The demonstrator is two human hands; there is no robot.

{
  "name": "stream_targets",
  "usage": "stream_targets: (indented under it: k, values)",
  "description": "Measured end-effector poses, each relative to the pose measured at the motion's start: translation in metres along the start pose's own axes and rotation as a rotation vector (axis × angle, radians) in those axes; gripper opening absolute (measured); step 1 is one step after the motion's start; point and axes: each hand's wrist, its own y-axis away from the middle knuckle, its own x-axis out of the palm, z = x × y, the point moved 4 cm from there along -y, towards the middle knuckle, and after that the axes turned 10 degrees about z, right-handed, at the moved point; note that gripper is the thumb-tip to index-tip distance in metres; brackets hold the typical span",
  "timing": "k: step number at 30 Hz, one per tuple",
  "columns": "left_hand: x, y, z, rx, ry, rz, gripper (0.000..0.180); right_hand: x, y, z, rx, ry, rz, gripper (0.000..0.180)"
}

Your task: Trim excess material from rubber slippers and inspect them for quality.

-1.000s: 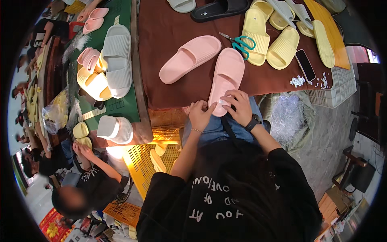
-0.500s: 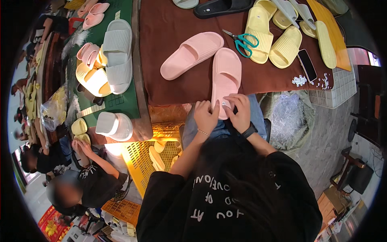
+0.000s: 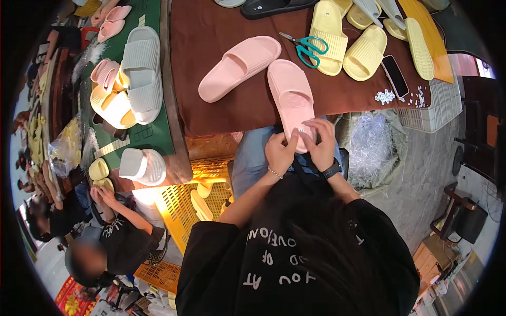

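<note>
Pink slide sandal (image 3: 291,97) lies sole-down on the brown counter (image 3: 211,79), its heel end hanging over the near edge toward the person.

Head view: both hands meet at that heel end. The left hand (image 3: 281,152) comes up from the lower edge on a bare forearm with a thin bracelet at the wrist; its fingers curl closed against the heel's left side, thumb raised along the sole. The right hand (image 3: 319,141), wrist carrying a dark watch, arches over the heel from the right, fingertips pressed down on the upper surface beside a small white mark. Both hands are gripping the sandal's heel; the two hands sit close together, knuckles nearly touching. The forearms converge in a narrow V from the person's black lettered shirt.

A second pink sandal (image 3: 240,67) lies just beside the first, angled to the upper left, apart from either hand. Green-handled scissors (image 3: 304,47) rest beyond it, next to a group of yellow sandals (image 3: 348,45). A dark phone (image 3: 395,75) lies to the right, near scattered small white pieces (image 3: 386,97). On the adjoining green counter (image 3: 153,134) to the left sit grey sandals (image 3: 142,73), with yellow and pink pairs beside them. Another person (image 3: 105,231) sits low at the left, by a yellow crate (image 3: 182,205).
</note>
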Motion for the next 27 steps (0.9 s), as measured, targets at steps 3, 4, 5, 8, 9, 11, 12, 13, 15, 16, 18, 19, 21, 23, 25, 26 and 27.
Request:
stream_targets:
  k: [3,4,5,8,9,11,12,13,15,16,18,19,21,23,25,26,27]
  values:
    - [0.011,0.000,0.012,-0.050,0.027,0.122,0.045,-0.007,0.008,0.003,0.019,0.064,0.029,0.030]
    - [0.016,0.000,0.017,-0.100,0.143,0.216,0.046,-0.008,0.011,0.003,0.031,0.089,0.005,0.029]
    - [0.025,0.001,0.021,-0.151,0.263,0.311,0.047,-0.012,0.014,0.002,0.033,0.097,0.007,0.029]
    - [0.036,-0.005,0.027,-0.184,0.258,0.318,0.053,-0.021,0.022,-0.012,0.153,0.141,-0.022,0.031]
    - [0.036,-0.008,0.028,-0.223,0.200,0.304,0.055,-0.023,0.023,-0.016,0.155,0.147,-0.019,0.031]
    - [0.039,-0.010,0.030,-0.290,0.197,0.339,0.056,-0.022,0.022,-0.014,0.078,0.248,-0.005,0.029]
    - [0.040,-0.010,0.028,-0.246,0.150,0.348,0.055,-0.021,0.021,-0.012,0.044,0.262,-0.007,0.030]
    - [0.040,-0.011,0.026,-0.202,0.103,0.356,0.054,-0.019,0.020,-0.013,0.044,0.262,-0.006,0.030]
    - [0.041,-0.012,0.028,-0.207,0.145,0.385,0.052,-0.015,0.019,-0.018,0.071,0.290,-0.005,0.030]
    - [0.042,-0.012,0.029,-0.213,0.186,0.416,0.049,-0.013,0.020,-0.021,0.082,0.289,-0.012,0.029]
    - [0.042,-0.012,0.031,-0.221,0.228,0.439,0.047,-0.013,0.020,-0.023,0.069,0.279,-0.020,0.028]
    - [0.043,-0.013,0.031,-0.222,0.239,0.451,0.047,-0.013,0.020,-0.024,0.059,0.272,-0.031,0.027]
    - [0.044,-0.013,0.031,-0.222,0.250,0.466,0.046,-0.013,0.018,-0.025,0.053,0.263,-0.035,0.026]
    - [0.043,-0.013,0.032,-0.221,0.292,0.463,0.044,-0.012,0.015,-0.027,0.047,0.256,-0.042,0.025]
    - [0.043,-0.013,0.033,-0.218,0.289,0.469,0.044,-0.010,0.012,-0.032,0.066,0.213,-0.059,0.022]
    - [0.043,-0.014,0.033,-0.216,0.287,0.473,0.044,-0.009,0.010,-0.033,0.082,0.206,-0.070,0.021]
    - [0.043,-0.014,0.033,-0.214,0.287,0.475,0.044,-0.009,0.009,-0.035,0.083,0.206,-0.073,0.021]
